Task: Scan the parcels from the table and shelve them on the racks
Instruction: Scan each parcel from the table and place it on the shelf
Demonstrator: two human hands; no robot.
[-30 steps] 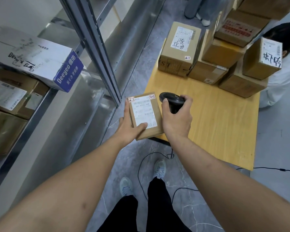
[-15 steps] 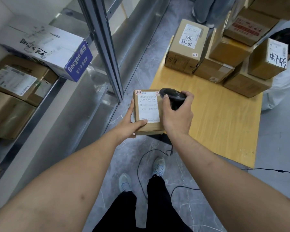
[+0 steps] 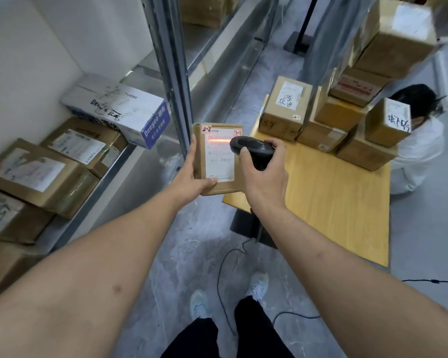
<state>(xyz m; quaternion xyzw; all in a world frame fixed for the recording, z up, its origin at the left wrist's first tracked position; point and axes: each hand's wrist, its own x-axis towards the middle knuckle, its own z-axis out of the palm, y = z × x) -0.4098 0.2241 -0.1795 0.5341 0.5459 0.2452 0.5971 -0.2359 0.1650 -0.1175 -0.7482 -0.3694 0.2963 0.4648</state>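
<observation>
My left hand (image 3: pixel 192 177) grips a small brown parcel (image 3: pixel 215 161) by its left side and bottom edge, label up, with "2-2" stickers at its top corners. My right hand (image 3: pixel 264 177) holds a black barcode scanner (image 3: pixel 251 148) just right of the parcel. A red scan line lies across the top of the label. The parcel is in the air at the near left corner of the wooden table (image 3: pixel 334 202). Several brown parcels (image 3: pixel 285 107) are stacked at the table's far end.
The metal rack (image 3: pixel 171 73) stands at left; its shelf holds a white and blue box (image 3: pixel 119 109) and several brown boxes (image 3: pixel 29 177). A person in white (image 3: pixel 419 151) crouches beyond the table's right side. The scanner cable (image 3: pixel 223 280) trails on the floor by my feet.
The parcel has turned more upright in my left hand and the scanner's head has come over its label. The red scan line now shows on the label.
</observation>
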